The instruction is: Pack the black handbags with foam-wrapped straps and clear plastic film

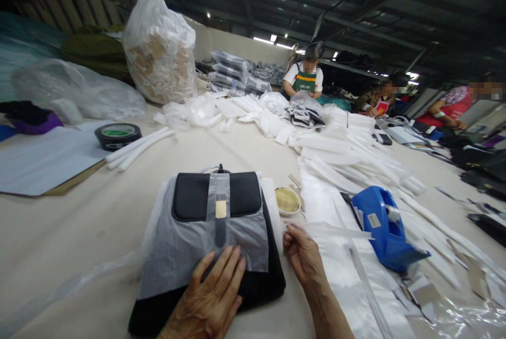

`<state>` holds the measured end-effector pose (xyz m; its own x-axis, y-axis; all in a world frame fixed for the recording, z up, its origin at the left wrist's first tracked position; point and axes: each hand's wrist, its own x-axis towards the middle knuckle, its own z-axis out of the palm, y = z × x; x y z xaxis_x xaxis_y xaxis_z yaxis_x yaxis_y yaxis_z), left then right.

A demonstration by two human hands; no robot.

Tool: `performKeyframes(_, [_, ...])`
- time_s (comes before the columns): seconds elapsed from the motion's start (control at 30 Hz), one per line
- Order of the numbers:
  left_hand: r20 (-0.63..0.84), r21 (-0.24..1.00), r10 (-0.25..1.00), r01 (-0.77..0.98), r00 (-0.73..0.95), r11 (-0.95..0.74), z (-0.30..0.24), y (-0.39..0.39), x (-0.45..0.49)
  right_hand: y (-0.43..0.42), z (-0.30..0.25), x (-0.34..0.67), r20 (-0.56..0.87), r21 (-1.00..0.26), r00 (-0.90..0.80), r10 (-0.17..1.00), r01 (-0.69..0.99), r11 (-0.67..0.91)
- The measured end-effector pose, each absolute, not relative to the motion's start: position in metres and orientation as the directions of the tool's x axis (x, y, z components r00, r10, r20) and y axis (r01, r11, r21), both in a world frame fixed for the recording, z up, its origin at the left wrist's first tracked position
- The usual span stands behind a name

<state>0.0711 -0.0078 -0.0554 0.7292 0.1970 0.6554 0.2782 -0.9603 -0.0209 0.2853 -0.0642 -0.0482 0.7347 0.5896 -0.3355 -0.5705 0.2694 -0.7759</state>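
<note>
A black bag (215, 199) lies on the table in front of me, partly covered by thin translucent wrapping with a strip and a small tan tag down its middle. My left hand (211, 297) rests flat on the bag's lower part, fingers stretched out. My right hand (302, 254) is just right of the bag, fingers pinched on a clear plastic strip (336, 231) that runs toward the blue tape dispenser (385, 228).
A small round dish (287, 200) sits beside the bag. White foam sheets and plastic sleeves (348, 154) cover the right of the table. A black tape roll (117, 135) and a full plastic sack (160, 51) stand at left. Other people (305, 76) work at the far side.
</note>
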Motion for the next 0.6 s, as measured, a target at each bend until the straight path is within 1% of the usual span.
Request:
performKeyframes(0.17, [0.641,-0.012,0.216,0.291,0.737,-0.957,-0.0556,-0.0096,0.0711,-0.0633,-0.0506,0.2847,-0.353,-0.769,0.748,0.562,-0.574,0.282])
performKeyframes(0.3, [0.643,-0.012,0.213,0.288,0.735,-0.957,-0.0563,-0.0088,0.0708,-0.0637,-0.0536,0.2835,-0.408,-0.744,0.747,0.525,-0.605,0.283])
performKeyframes(0.43, [0.653,-0.035,0.182,0.269,0.735,-0.962,-0.0558,-0.0076,0.0705,-0.0648,-0.0533,0.2836,-0.455,-0.698,0.705,0.545,-0.662,0.274])
performKeyframes(0.6, [0.641,-0.021,0.204,0.282,0.740,-0.959,-0.0555,-0.0083,0.0707,-0.0656,-0.0528,0.2846,-0.504,-0.649,0.665,0.551,-0.713,0.267])
